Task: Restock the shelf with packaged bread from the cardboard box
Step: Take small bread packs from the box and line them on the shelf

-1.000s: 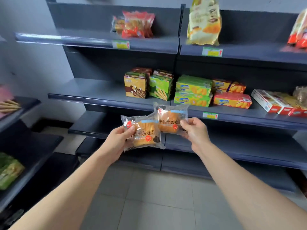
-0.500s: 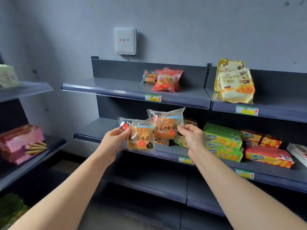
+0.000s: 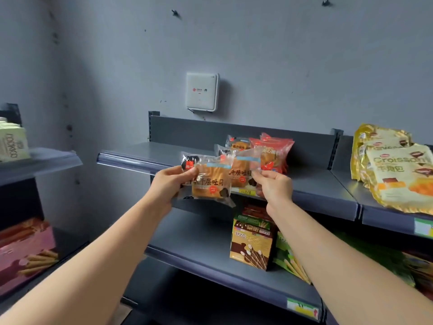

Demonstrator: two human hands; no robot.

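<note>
My left hand (image 3: 169, 184) grips a clear packet of toast bread (image 3: 209, 180) by its left edge. My right hand (image 3: 274, 186) pinches a second bread packet (image 3: 240, 171) at its right edge, and this one sits partly behind the first. Both packets hover just in front of the top shelf (image 3: 140, 156), level with its front lip. Further back on that shelf lie one more clear bread packet (image 3: 237, 143) and red bread packets (image 3: 277, 148). The cardboard box is out of view.
Gold croissant bags (image 3: 396, 170) lie on the top shelf to the right. Biscuit-stick boxes (image 3: 251, 242) stand on the shelf below. A white wall unit (image 3: 202, 91) hangs above. A side shelf on the left carries a pale box (image 3: 13, 143) and pink boxes (image 3: 25, 252).
Both hands have risen with their packets from the lower shelves up to the top shelf's front edge, and my view has tilted upward with them.
</note>
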